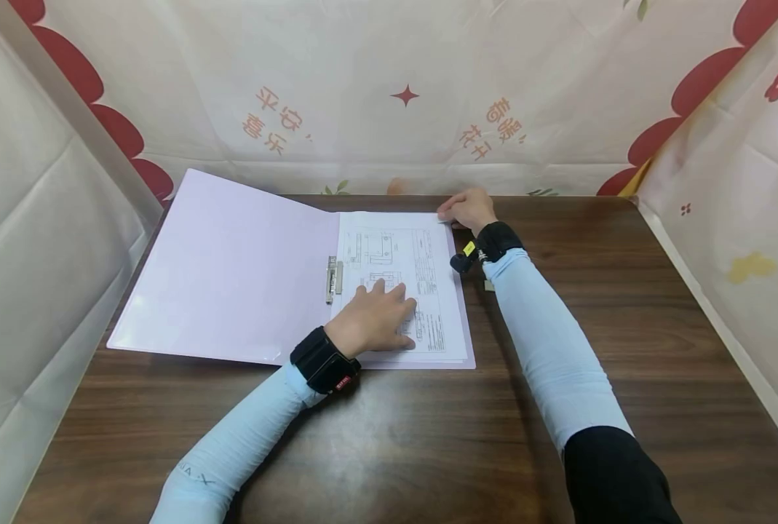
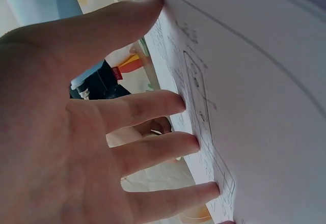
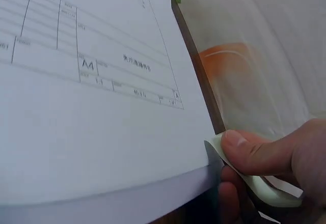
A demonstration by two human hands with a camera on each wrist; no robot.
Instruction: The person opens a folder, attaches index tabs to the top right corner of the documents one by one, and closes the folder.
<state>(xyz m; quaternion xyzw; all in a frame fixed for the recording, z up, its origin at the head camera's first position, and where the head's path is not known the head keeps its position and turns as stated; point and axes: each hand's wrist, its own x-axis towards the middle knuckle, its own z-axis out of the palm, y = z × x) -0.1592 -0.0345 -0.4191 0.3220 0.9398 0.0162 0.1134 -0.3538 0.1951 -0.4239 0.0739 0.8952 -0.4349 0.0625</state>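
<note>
A lilac folder lies spread on the table, its cover turned to the left. A metal clip stands at its spine. On the right side rests a stack of white sheets, the top drawing sheet printed with technical drawings and marked A4. My left hand rests on the drawing sheet, its fingers spread and fingertips touching the paper. At the far right corner of the sheets, my right hand pinches a pale green strip between thumb and fingers. Its tip overlaps the sheet's corner.
The brown wooden table extends in front and to the right of the folder. Patterned cloth hangs behind the table and at both sides. A small pale block lies beside the folder, partly under my right wrist.
</note>
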